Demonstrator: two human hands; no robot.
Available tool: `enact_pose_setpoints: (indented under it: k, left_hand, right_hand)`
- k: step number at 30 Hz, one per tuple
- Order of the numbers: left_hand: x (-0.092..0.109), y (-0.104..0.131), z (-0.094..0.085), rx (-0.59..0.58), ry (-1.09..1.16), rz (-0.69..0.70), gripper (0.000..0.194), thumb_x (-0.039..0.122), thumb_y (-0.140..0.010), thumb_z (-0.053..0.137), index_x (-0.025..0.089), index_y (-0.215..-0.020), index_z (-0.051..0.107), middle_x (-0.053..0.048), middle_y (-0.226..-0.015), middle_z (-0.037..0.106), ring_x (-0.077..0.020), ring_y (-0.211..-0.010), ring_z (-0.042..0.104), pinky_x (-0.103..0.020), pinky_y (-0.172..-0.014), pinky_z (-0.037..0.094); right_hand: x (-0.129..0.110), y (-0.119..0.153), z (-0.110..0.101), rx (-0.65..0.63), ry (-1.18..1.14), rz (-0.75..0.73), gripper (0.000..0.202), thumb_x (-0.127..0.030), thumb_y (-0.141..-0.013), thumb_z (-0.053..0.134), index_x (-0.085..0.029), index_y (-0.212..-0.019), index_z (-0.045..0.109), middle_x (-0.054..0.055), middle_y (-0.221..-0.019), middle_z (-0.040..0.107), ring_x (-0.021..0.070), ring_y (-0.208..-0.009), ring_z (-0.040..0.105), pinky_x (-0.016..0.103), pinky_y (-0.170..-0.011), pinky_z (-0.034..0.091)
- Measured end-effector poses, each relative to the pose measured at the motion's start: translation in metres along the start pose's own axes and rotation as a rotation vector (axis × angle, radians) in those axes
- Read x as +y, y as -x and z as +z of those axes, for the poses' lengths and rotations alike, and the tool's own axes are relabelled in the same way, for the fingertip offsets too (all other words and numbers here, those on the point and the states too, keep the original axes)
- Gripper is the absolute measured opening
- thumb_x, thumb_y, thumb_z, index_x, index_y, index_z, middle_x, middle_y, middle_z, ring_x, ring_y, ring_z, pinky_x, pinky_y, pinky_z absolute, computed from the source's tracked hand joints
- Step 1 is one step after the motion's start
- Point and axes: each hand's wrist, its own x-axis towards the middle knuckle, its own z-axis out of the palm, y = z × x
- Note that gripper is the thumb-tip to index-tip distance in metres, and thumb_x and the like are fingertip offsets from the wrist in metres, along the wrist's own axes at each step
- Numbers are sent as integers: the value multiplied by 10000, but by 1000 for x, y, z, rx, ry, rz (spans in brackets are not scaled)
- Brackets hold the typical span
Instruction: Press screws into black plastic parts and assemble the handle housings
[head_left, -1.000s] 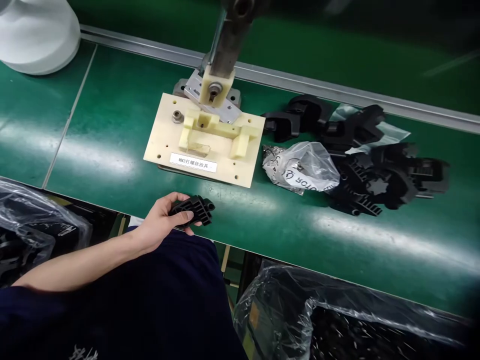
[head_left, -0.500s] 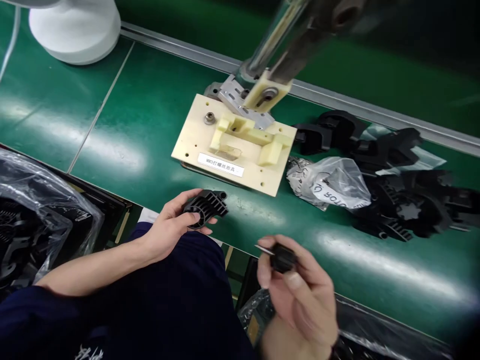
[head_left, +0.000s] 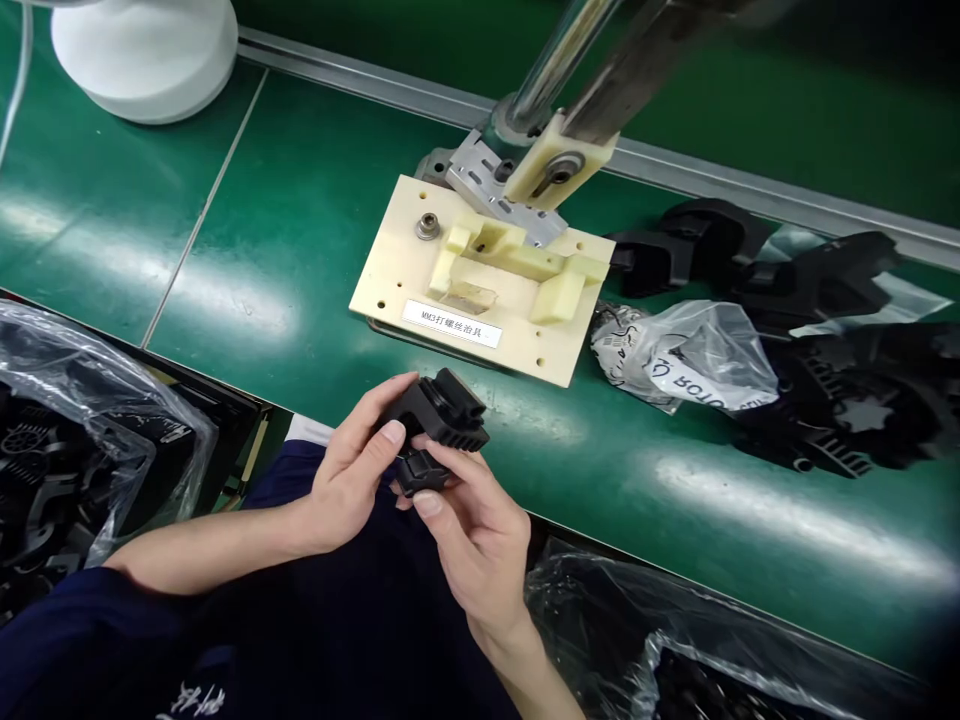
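Green workbench (head_left: 315, 190) beyond two occupied hands

Low over the lap (head_left: 337, 630), the left hand (head_left: 356, 465) is curled firmly around a ribbed black part (head_left: 431, 420). Close beside it, the right hand (head_left: 484, 535) has its thumb and fingers closed in a pinch on a small black knob (head_left: 421, 473), just below that part. Fingers hide the join, so I cannot tell whether the two pieces are engaged. If they meet at a slant, they could bind; if the pinch slackens, the knob may well drop, since it appears to be off the bench's edge.

Past the hands sits a cream fixture (head_left: 382, 250). Just right of it lies a clear plastic bag (head_left: 720, 340), then loose black parts (head_left: 832, 430); a careless reach might jostle these. Leftward, a plastic-lined bin (head_left: 176, 430) holds similar pieces, where anything dropped could get lost.
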Motion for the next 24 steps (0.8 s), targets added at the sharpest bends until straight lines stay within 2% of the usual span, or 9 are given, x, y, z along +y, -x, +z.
enact_pose_setpoints:
  k: [5,8,10,13,15,17,20,22,24]
  left_hand:
    - [-7,10,5,3,-60,184,362,306,-972,482,268,-1328,535,-56,-1302,631,-194,-1200,599,-325,-1041,492]
    - [-7,19,11,-49,25,243,380,238,-983,451,306,-1351,517,-33,-1311,637,-172,-1229,594,-294,-1043,501]
    - [-8,24,13,-67,19,281,391,212,-983,441,302,-1355,522,-31,-1371,599,-175,-1277,561,-283,-1066,484]
    - [-11,25,11,-94,-41,328,401,214,-979,455,277,-1369,520,-42,-1435,544,-191,-1325,517,-278,-1094,459]
    - [-11,22,8,-154,-72,309,416,204,-975,466,275,-1383,506,-43,-1417,562,-187,-1322,519,-270,-1098,453]
    - [-8,15,5,-204,-106,273,436,173,-965,485,279,-1388,496,-39,-1351,619,-178,-1298,543,-263,-1094,454]
    - [1,4,-1,-200,-107,261,440,145,-959,493,290,-1374,505,-30,-1282,665,-175,-1257,578,-275,-1083,462]
    - [5,-2,-4,-211,-72,266,415,170,-974,462,291,-1368,507,-44,-1309,645,-188,-1232,597,-308,-1054,494]
    - [6,-4,-6,-269,-81,256,421,217,-975,469,292,-1389,480,-74,-1377,589,-210,-1230,595,-338,-1015,526]
  right_hand:
    - [12,3,4,230,245,-2,348,-304,-832,711,-225,-1156,611,78,-1000,608,173,-788,623,308,-689,583]
    - [12,6,7,61,108,25,378,-424,-907,605,-218,-1222,565,94,-1022,655,220,-928,658,336,-762,600]
    - [11,8,10,-43,-2,5,355,-454,-942,541,-236,-1221,558,65,-962,679,201,-880,675,324,-745,609]
    - [10,12,11,-3,-49,-21,376,-406,-901,624,-250,-1232,539,36,-919,686,180,-785,678,305,-682,616]
    - [9,12,7,84,-14,-43,407,-332,-866,678,-235,-1231,526,68,-1015,687,200,-867,690,315,-728,620]
    - [7,11,-4,200,69,-126,386,-227,-858,668,-220,-1213,516,117,-1125,665,230,-986,685,352,-820,611]
    - [5,3,-29,375,313,-389,469,-56,-818,616,-237,-1234,497,131,-1161,645,242,-1046,672,398,-851,603]
    - [3,-4,-46,410,533,-553,550,4,-777,607,-252,-1253,500,129,-1176,643,247,-1057,668,404,-810,615]
    - [0,-11,-58,388,714,-625,574,18,-759,613,-247,-1256,501,146,-1222,636,260,-1077,664,411,-780,625]
